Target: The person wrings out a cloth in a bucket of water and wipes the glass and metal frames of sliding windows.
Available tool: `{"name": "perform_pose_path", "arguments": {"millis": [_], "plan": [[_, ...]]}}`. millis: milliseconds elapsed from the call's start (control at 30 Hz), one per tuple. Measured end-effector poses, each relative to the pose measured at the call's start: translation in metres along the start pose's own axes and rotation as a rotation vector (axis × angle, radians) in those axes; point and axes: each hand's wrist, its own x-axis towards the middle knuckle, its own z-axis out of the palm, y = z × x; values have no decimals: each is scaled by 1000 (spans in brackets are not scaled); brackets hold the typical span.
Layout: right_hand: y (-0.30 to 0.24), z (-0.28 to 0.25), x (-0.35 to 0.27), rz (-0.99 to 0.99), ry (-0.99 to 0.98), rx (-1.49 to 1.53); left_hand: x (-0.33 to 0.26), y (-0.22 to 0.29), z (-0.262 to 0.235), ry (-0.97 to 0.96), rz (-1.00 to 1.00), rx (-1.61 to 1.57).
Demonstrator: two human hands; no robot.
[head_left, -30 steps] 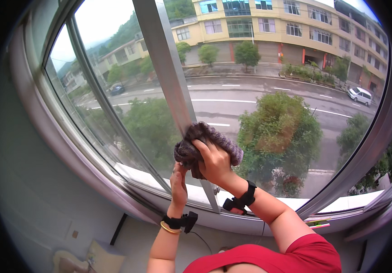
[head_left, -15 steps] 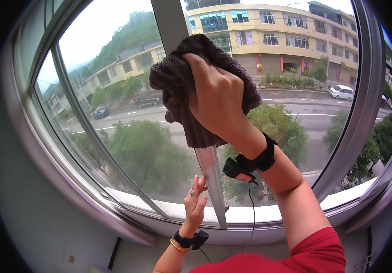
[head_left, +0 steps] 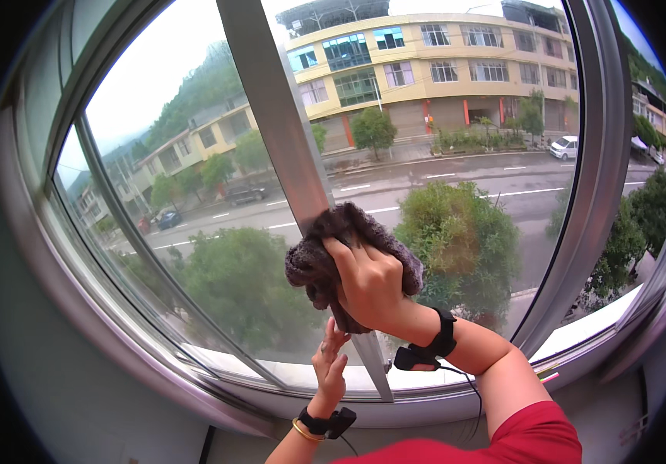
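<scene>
My right hand (head_left: 375, 286) presses a dark brown, fluffy cleaning cloth (head_left: 321, 271) against the metal window frame post (head_left: 275, 116) between two panes. Its fingers are spread over the bunched cloth, which hides part of the post. Just below and to the left, my left hand (head_left: 330, 361) is raised with its fingers stretched up beside the post, near the cloth's lower edge. Nothing is held in it. Each wrist carries a black strap with a small device and a cable; a gold bangle (head_left: 307, 431) sits on the left wrist.
A small latch (head_left: 388, 365) projects from the post's lower end. The white sill (head_left: 441, 378) runs along the bottom, with a thick side frame (head_left: 597, 155) at right. Outside the glass are trees, a road, a white van (head_left: 563, 147) and a yellow building (head_left: 418, 77).
My right hand has slid the cloth down along the post, baring its upper part. My left hand has stayed almost in place, and the view has shifted slightly.
</scene>
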Motion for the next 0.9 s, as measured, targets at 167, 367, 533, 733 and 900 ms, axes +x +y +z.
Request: {"name": "perform_pose_path", "arguments": {"millis": [167,367,533,733,900], "plan": [[0,-6,118,-91,160,-237,3,5,6,-7,-8,-25],[5,-22,247,-172,312,-239,0,6,2,-32,5,22],[11,-16,212,-170,310,-152,21,-3,-1,81,134,535],[4,-22,174,-226,247,-214,23,12,8,64,279,778],[4,-25,251,-223,200,-378,20,6,9,94,303,742]]}}
